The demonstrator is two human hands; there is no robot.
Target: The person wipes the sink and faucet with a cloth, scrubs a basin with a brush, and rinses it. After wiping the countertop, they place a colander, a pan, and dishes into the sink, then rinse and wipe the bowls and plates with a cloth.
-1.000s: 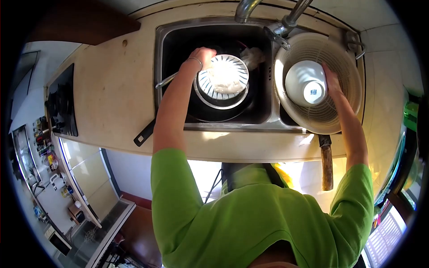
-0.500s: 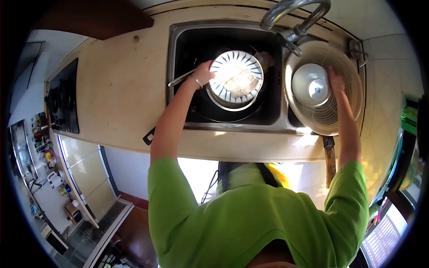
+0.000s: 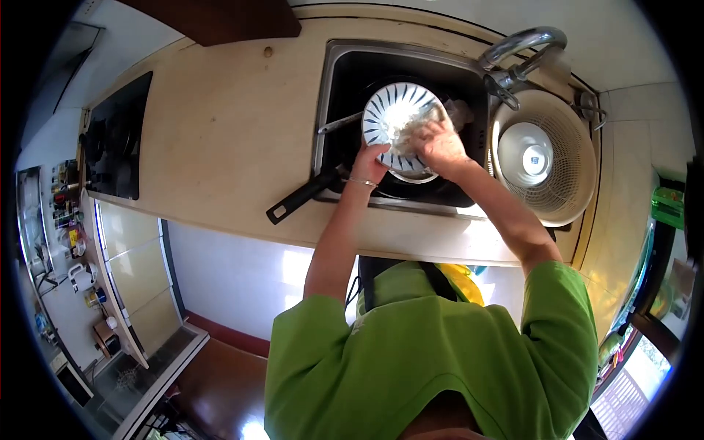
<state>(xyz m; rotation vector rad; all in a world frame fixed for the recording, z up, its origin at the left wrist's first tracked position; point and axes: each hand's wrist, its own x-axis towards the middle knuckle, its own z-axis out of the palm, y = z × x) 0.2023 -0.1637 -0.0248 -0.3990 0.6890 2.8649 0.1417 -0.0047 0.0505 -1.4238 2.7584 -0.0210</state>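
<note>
My left hand [image 3: 370, 163] grips the near-left rim of a white plate with blue stripes [image 3: 375, 123], tilted over the sink. My right hand [image 3: 440, 147] is on the plate's right side, fingers curled around a whitish, crumpled, cloth-like thing [image 3: 400, 130] that glare and the fingers partly hide. Beneath the plate, a pot with a pale rim [image 3: 414, 177] shows in part. A white bowl [image 3: 525, 155] lies upside down in a cream colander [image 3: 579, 176] on the right.
The dark sink has a metal rim [image 3: 323, 88]. A black pan handle [image 3: 297, 198] juts over the front-left counter edge, and a metal handle [image 3: 341, 122] rests at the sink's left. The faucet [image 3: 528, 44] arches behind. A hob [image 3: 117, 139] is at the far left.
My right hand has let go of the white bowl in the colander and moved left onto the striped plate. My left hand still holds the plate, now at its lower-left edge.
</note>
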